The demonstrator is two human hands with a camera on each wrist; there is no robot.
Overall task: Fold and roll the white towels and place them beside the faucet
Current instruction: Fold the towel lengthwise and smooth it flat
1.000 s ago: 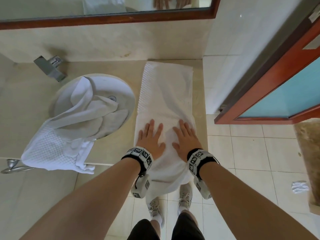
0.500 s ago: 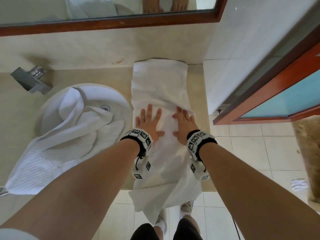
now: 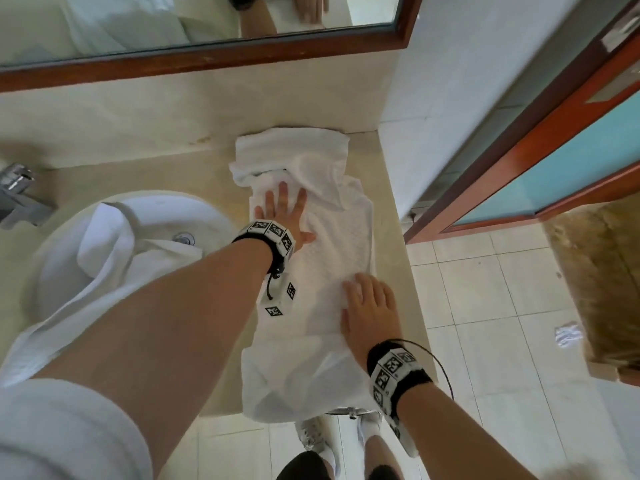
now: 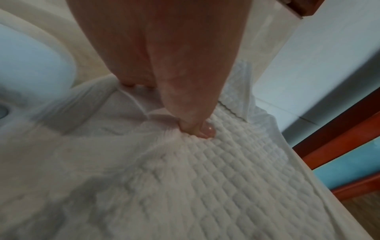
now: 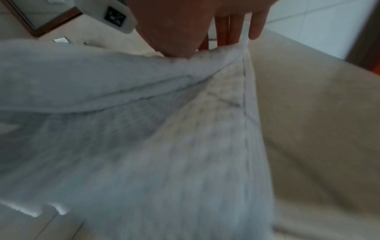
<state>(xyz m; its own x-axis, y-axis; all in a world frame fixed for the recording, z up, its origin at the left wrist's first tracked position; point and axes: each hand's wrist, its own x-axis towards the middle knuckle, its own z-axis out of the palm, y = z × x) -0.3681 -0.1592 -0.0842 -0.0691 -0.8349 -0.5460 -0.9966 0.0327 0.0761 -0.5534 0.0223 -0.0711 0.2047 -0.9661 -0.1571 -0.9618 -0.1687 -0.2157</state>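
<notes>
Beside the sink [image 3: 207,209], both flat hands, left hand [image 3: 282,211] and right hand [image 3: 369,306], press the towel [image 3: 332,258], whose hanging end could drag it off the counter [image 3: 394,237].

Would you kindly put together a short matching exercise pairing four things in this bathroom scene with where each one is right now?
Things:
1. left hand
2. right hand
3. crumpled towel
4. faucet

Places:
A. draped over the sink and hanging off the counter
B. at the far left edge, behind the sink
C. flat on the far part of the long towel, by its bunched end
D. on the near part of the long towel, by the counter's front edge

Pairs: 1-C, 2-D, 3-A, 4-B
</notes>
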